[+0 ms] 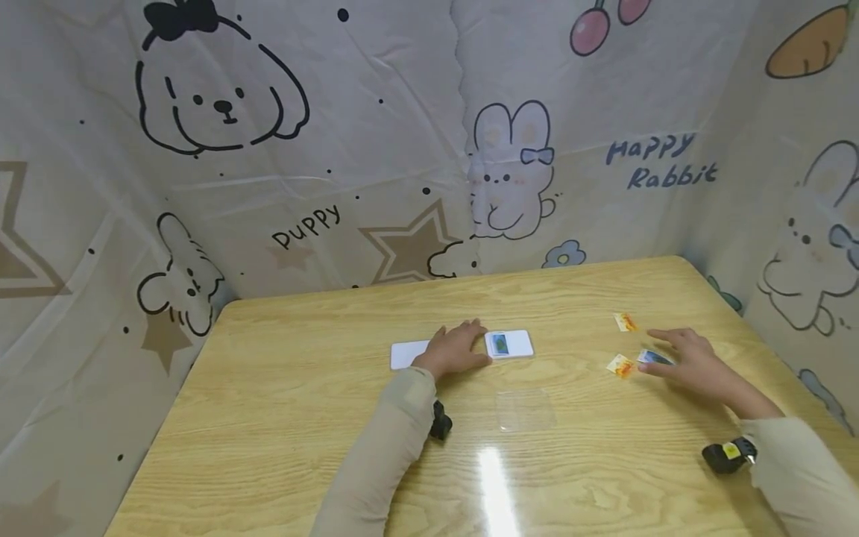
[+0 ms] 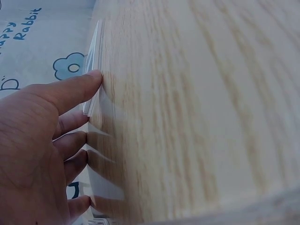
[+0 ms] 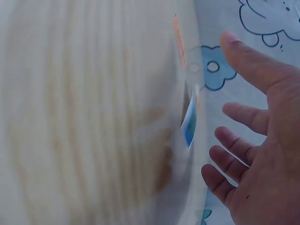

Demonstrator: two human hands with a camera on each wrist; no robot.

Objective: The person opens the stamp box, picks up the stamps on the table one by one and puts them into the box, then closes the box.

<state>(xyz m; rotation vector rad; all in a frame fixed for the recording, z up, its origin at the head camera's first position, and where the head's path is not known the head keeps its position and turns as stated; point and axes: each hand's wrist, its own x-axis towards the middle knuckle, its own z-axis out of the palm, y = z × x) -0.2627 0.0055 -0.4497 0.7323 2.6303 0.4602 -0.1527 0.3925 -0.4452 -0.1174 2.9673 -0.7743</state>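
Observation:
My left hand (image 1: 456,350) rests on the table with spread fingers, the thumb and index fingertips right at the left end of a flat white case (image 1: 520,343). On that case lies a small blue-green picture card (image 1: 500,344). Left of the hand is another flat white piece (image 1: 406,355), partly hidden by it. My right hand (image 1: 691,365) hovers with fingers apart over a blue picture card (image 1: 654,358); the thumb overlaps this card in the head view. In the right wrist view the blue card (image 3: 190,124) is tilted, apart from the fingers.
Two orange-yellow picture cards, a far one (image 1: 625,322) and a near one (image 1: 621,366), lie left of my right hand. A clear plastic piece (image 1: 526,410) lies nearer me on the wooden table (image 1: 268,418). A printed cloth (image 1: 376,134) hangs behind the table.

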